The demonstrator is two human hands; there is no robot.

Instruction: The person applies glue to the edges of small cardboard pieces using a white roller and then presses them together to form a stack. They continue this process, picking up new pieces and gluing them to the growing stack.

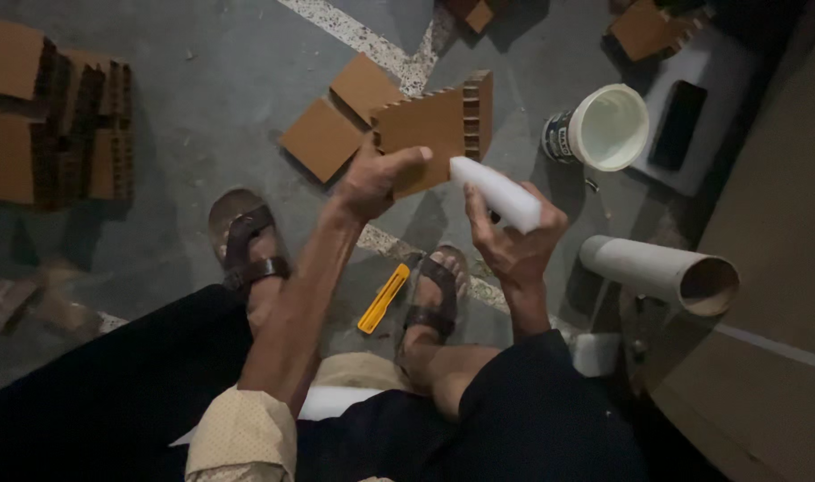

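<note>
Over at the far left of the grey concrete floor [202, 98] stood a stack of brown honeycomb cardboard blocks [59, 116], and nearer the middle lay two flat brown cardboard squares [336, 120]. Between the sandalled feet lay a yellow plastic utility knife [382, 298]. The left hand [376, 183] was closed on a brown wedge-shaped honeycomb cardboard piece [438, 125], thumb on top, holding it tilted above the floor. Just beside it, the right hand [514, 241] was wrapped around a white plastic squeeze bottle [498, 192], its tip aimed at the wedge. The step looked like applying glue to the cardboard; the next move would call for steady pressure and a careful line along the edge. Further right stood a white plastic bucket [604, 129] and a pale cardboard tube [657, 272]
</note>
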